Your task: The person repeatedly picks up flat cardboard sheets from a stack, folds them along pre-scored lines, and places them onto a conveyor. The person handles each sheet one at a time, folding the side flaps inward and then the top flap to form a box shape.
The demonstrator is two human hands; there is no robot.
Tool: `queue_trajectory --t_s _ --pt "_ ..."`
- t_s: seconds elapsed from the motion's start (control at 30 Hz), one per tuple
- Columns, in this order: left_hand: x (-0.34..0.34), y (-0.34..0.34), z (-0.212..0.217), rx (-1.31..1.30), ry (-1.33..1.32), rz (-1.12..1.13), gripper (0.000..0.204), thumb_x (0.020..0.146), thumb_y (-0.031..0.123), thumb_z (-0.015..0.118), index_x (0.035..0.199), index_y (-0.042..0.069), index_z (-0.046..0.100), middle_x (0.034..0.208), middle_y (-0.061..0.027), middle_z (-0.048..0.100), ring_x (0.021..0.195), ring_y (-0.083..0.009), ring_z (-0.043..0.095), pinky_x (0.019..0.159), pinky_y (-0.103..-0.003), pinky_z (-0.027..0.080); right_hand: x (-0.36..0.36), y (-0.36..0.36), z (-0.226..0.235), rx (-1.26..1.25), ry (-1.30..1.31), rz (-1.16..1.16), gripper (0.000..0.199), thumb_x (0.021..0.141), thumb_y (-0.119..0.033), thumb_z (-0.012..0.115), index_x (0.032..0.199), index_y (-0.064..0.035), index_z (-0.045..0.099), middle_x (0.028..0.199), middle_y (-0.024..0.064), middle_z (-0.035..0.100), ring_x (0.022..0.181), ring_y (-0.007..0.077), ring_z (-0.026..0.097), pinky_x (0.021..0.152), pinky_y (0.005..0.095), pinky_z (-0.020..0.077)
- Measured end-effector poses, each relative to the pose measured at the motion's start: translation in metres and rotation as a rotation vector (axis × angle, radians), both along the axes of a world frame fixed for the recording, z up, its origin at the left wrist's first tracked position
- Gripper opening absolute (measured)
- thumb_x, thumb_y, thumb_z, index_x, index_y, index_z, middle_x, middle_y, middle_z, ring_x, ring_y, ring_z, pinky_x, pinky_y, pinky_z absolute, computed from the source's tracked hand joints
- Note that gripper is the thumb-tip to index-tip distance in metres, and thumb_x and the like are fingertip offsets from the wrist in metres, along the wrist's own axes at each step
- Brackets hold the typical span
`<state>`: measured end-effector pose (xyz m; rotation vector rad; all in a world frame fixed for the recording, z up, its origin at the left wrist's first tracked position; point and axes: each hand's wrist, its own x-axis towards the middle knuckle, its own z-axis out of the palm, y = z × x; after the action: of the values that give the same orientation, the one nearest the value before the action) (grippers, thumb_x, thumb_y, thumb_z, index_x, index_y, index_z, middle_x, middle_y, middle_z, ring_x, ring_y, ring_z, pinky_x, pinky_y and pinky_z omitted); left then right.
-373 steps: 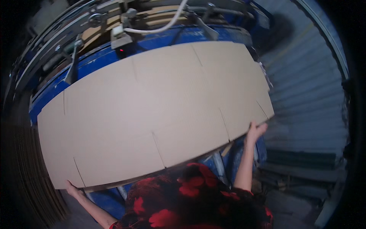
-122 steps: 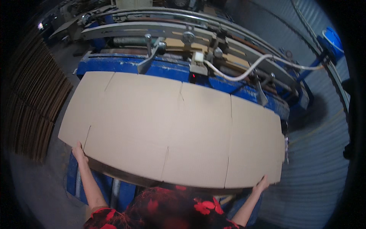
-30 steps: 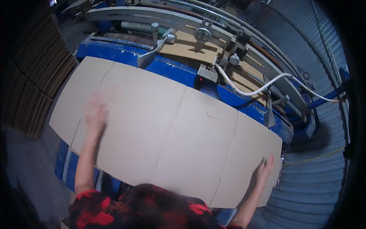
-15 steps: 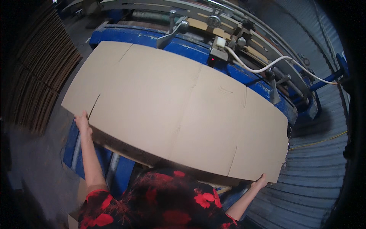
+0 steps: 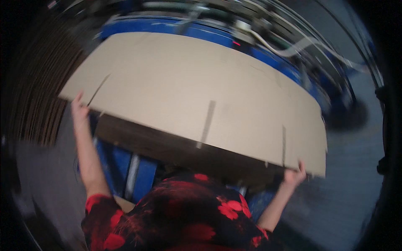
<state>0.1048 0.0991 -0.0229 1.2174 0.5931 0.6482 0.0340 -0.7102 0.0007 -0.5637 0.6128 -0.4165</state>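
Note:
A large flat sheet of brown cardboard (image 5: 188,79), slotted along its near edge, spans the middle of the view. At its near left corner my left hand (image 5: 79,109) is closed on the edge, beside a slot. My right hand (image 5: 295,175) grips the near right corner, just past another slot. Both thumbs show at the edge, while the fingers below the sheet are mostly hidden. Under the sheet's near edge a stack of cardboard (image 5: 163,144) shows its dark side, smeared by motion. The far edge lies against or over a blue machine (image 5: 163,26); contact cannot be made out.
Metal rollers and rails run along the machine's far side, with a white cable (image 5: 280,52) curving over them. A small box (image 5: 243,30) shows a red light. Tall piles of cardboard sheets (image 5: 48,83) stand at the left. A blue frame (image 5: 144,178) sits below the stack.
Both hands and the sheet's near edge have moved away from me, uncovering more of the stack's side. A middle slot now shows in the near edge. The view has also shifted and blurred.

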Motion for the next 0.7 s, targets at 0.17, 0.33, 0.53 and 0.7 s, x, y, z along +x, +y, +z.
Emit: queue_trajectory --t_s 0.17,0.33,0.53,0.7 --pt "-0.052 0.01 -0.007 -0.363 -0.096 -0.237 0.046 0.094 0.012 0.051 0.133 -0.005 0.036 0.134 -0.0176 0.044 0.123 -0.0282 0.044 0.106 -0.043 0.036 -0.03 0.007 -0.002 -0.406 -0.008 -0.003 0.039 0.082 0.003 0.056 0.12 0.0026 0.049 0.113 0.0141 0.057 0.105 0.0266 0.055 0.095 0.0404 0.0449" --pt "-0.117 -0.062 -0.016 -0.272 -0.04 -0.245 0.046 0.092 0.014 0.054 0.131 -0.005 0.039 0.133 -0.0138 0.046 0.118 -0.0248 0.048 0.103 -0.04 0.036 -0.095 0.003 -0.004 -1.034 0.327 0.118 0.044 0.081 -0.002 0.06 0.123 0.0029 0.048 0.114 0.013 0.057 0.106 0.0265 0.054 0.095 0.0376 0.0432" --pt "-0.112 -0.181 -0.01 0.853 0.122 -0.604 0.051 0.083 0.016 0.063 0.13 0.002 0.049 0.136 -0.0148 0.047 0.124 -0.0278 0.045 0.104 -0.038 0.035 -0.067 0.043 -0.027 -2.179 0.173 0.558 0.047 0.082 0.001 0.053 0.128 -0.0031 0.049 0.131 0.0157 0.048 0.124 0.0308 0.043 0.102 0.0393 0.0339" --pt "-0.102 -0.224 -0.003 1.929 0.209 -0.797 0.059 0.076 0.005 0.06 0.129 0.03 0.052 0.139 0.0051 0.046 0.13 -0.0369 0.036 0.095 -0.063 0.031 -0.048 0.078 -0.028 -2.705 0.205 0.613 0.052 0.076 0.002 0.055 0.128 -0.0037 0.049 0.133 0.0138 0.047 0.121 0.0367 0.044 0.097 0.0504 0.0348"
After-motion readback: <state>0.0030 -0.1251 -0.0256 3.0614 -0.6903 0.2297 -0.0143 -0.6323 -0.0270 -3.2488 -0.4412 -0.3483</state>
